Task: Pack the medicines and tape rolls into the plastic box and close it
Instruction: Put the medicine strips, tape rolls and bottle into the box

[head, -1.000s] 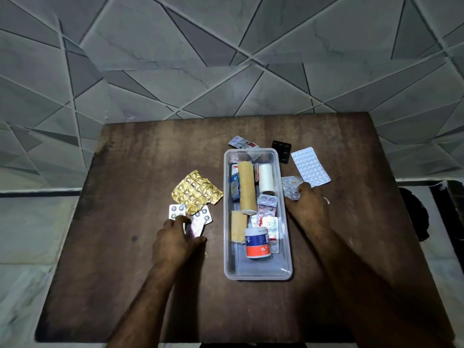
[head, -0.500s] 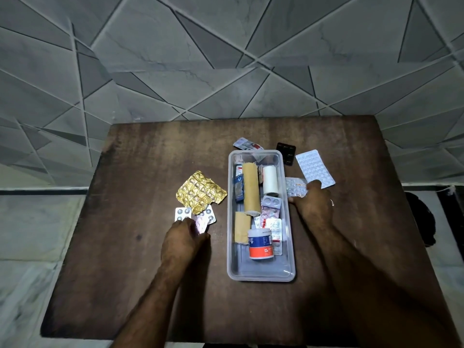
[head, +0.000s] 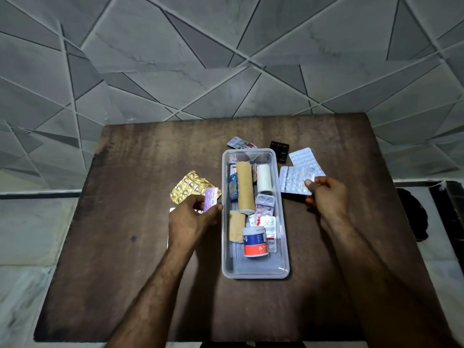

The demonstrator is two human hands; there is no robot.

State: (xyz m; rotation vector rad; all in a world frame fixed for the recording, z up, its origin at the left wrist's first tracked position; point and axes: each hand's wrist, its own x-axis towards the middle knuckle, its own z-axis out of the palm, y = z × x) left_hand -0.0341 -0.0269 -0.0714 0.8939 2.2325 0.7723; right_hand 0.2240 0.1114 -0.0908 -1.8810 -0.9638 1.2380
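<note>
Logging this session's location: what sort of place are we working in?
Probably a room in a home, not a clinic or workshop. A worn dark wooden table stands against a wall of grey geometric tiles, over a pale marble-like floor. Mixed household medicines fill a plastic box.

Dim, flat overhead light falls on the dark table [head: 125,247]; soft shadows pool under both forearms. Wide-angle bending warps the wall tiles [head: 226,59] (worst at the corners), and fine detail is soft.

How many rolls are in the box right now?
3: a long tan roll left of centre, a white roll beside it on the right, and a short tan roll nearer the person. Others may be hidden underneath.
</note>
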